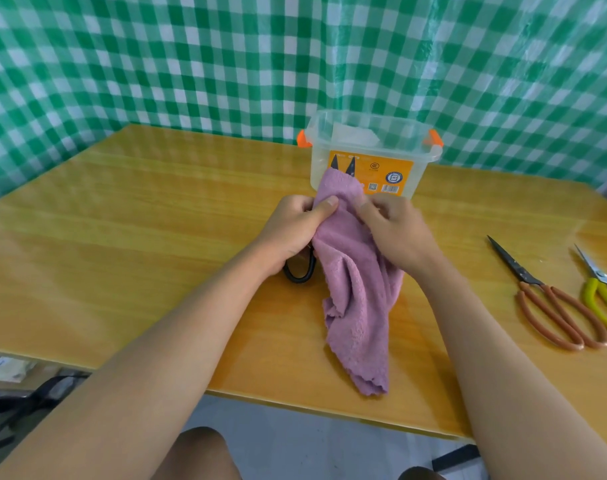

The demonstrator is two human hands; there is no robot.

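Note:
A pair of black scissors [300, 271] is held in my left hand [293, 228], fingers curled round it near the handle loop. Its two black blade tips [343, 164] stick out above a purple cloth [355, 296]. The cloth is wrapped over the blades and hangs down to the table's near edge. My right hand [395, 232] pinches the cloth against the blades from the right. The middle of the scissors is hidden by the cloth and my hands.
A clear plastic box [374, 133] with orange clips and an orange label stands just behind my hands. Brown-handled scissors [551, 299] and yellow-handled scissors [603, 296] lie at the right of the wooden table [139, 237]. A green checked curtain hangs behind.

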